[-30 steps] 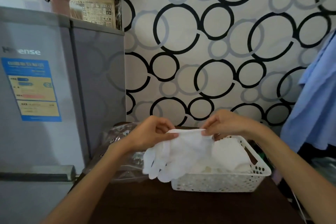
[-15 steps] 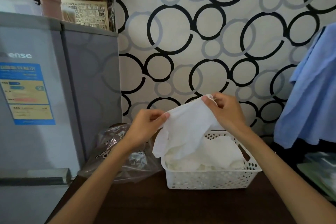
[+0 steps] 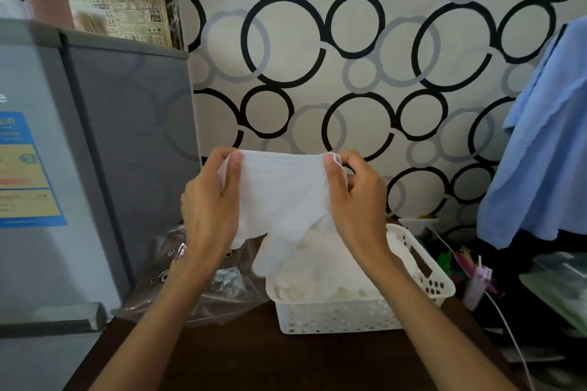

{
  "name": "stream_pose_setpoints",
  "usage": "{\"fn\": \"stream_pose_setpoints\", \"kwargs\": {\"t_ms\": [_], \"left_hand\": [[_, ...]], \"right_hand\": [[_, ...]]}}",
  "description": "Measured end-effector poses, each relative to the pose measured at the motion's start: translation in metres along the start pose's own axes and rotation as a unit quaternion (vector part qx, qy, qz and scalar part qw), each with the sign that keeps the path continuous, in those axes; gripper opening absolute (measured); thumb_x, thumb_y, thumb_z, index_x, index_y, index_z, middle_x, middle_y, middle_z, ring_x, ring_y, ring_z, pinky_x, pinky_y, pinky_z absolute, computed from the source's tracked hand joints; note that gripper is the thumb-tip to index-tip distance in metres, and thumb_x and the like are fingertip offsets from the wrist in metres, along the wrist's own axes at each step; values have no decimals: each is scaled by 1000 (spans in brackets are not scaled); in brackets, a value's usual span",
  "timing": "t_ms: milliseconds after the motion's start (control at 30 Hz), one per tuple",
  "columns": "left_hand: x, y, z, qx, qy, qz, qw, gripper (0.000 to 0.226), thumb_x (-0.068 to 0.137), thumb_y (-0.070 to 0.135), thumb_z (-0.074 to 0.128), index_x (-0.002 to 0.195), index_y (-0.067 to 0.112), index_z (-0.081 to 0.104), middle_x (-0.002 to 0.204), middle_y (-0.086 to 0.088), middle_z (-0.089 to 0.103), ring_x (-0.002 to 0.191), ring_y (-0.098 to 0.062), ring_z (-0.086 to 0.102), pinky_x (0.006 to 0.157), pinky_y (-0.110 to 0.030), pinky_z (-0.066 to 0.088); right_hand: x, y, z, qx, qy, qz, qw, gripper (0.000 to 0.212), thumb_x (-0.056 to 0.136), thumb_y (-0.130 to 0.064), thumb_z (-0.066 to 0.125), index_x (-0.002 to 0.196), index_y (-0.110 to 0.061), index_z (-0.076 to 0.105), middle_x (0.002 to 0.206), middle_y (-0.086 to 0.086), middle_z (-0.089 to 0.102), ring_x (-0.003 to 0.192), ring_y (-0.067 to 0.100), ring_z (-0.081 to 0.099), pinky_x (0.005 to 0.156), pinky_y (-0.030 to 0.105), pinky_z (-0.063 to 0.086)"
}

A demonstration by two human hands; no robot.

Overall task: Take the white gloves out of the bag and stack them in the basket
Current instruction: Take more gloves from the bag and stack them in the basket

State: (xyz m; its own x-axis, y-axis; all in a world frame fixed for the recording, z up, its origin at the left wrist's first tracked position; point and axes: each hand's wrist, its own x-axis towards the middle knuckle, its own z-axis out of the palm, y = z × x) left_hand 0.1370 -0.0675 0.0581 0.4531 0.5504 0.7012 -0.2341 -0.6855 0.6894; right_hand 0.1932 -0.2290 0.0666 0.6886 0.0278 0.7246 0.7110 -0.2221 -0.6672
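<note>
A white glove hangs in the air, cuff up and fingers down, stretched between both hands. My left hand pinches the cuff's left corner and my right hand pinches its right corner. The glove's fingertips dangle just over the left end of a white perforated basket on the dark wooden table. Several white gloves lie piled inside the basket. A crumpled clear plastic bag lies left of the basket, partly hidden behind my left forearm.
A grey fridge stands close on the left, against the table's edge. A blue garment hangs at the right. Clutter and a white cable sit right of the basket. A circle-patterned wall is right behind.
Both hands have lifted the glove from low over the basket to higher up and pulled its cuff out flat, so that it now hangs straight down.
</note>
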Motion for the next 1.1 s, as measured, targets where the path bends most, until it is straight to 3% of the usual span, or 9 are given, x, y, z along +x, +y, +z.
{"fn": "stream_pose_setpoints", "kwargs": {"t_ms": [100, 167, 300, 500, 667, 733, 833, 967, 1100], "left_hand": [[2, -8, 16, 77, -101, 33, 991, 26, 96, 41, 49, 103, 23, 67, 88, 3, 70, 78, -13, 62, 68, -27, 49], [1, -22, 40, 122, -216, 48, 968, 19, 94, 41, 54, 86, 28, 67, 75, 11, 64, 69, -6, 56, 57, -15, 37], [-3, -48, 89, 208, -361, 61, 907, 27, 87, 50, 60, 71, 28, 61, 64, 14, 52, 71, -12, 53, 53, -24, 30], [4, -58, 119, 270, -358, 88, 889, 40, 82, 60, 60, 91, 23, 71, 81, 11, 58, 80, -8, 54, 59, -23, 34], [5, -52, 107, 217, -257, 86, 938, 49, 84, 71, 45, 80, 24, 60, 74, 11, 63, 68, -9, 59, 58, -26, 44], [-3, -46, 94, 240, -334, 111, 905, 63, 75, 84, 32, 73, 26, 56, 69, 10, 60, 65, -8, 56, 62, -28, 47], [-9, -49, 81, 320, -435, 151, 828, 55, 77, 80, 39, 88, 30, 59, 91, 13, 60, 84, -8, 54, 68, -29, 43], [9, -65, 76, 250, -507, 112, 818, 27, 91, 47, 55, 101, 26, 69, 96, 11, 56, 98, -15, 54, 81, -36, 47], [25, -67, 62, 238, -596, 60, 764, 32, 88, 39, 64, 118, 26, 65, 116, 11, 59, 110, -13, 54, 94, -30, 45]], "right_hand": [[3, 34, -19, -44, -22, 69, 996, 22, 96, -33, 50, 80, -18, 55, 52, -9, 45, 45, 5, 40, 43, 17, 31], [2, 66, -33, -105, -73, 143, 981, 20, 96, -33, 49, 85, -19, 57, 64, -6, 54, 55, 4, 48, 48, 19, 37], [-5, 128, -51, -230, -130, 183, 947, 21, 95, -31, 51, 79, -19, 58, 75, 0, 60, 71, 15, 58, 58, 25, 36], [-3, 150, -63, -328, -130, 188, 917, 30, 96, -40, 46, 100, -15, 63, 93, 4, 65, 88, 23, 60, 68, 27, 37], [4, 153, -64, -333, -157, 205, 907, 34, 94, -43, 47, 106, -17, 63, 103, 4, 66, 85, 17, 55, 69, 27, 36], [5, 155, -65, -299, -190, 238, 905, 33, 92, -46, 51, 108, -19, 60, 103, 1, 63, 87, 15, 53, 71, 29, 42], [3, 153, -71, -235, -254, 288, 893, 32, 92, -32, 56, 121, -23, 49, 117, 4, 54, 103, 19, 54, 87, 35, 47], [-3, 151, -77, -301, -264, 239, 884, 38, 94, -17, 50, 130, -25, 39, 127, 9, 54, 109, 25, 55, 89, 41, 49], [-8, 150, -76, -349, -274, 200, 874, 39, 93, -23, 52, 130, -28, 39, 126, 2, 57, 109, 24, 56, 86, 39, 50]]}}
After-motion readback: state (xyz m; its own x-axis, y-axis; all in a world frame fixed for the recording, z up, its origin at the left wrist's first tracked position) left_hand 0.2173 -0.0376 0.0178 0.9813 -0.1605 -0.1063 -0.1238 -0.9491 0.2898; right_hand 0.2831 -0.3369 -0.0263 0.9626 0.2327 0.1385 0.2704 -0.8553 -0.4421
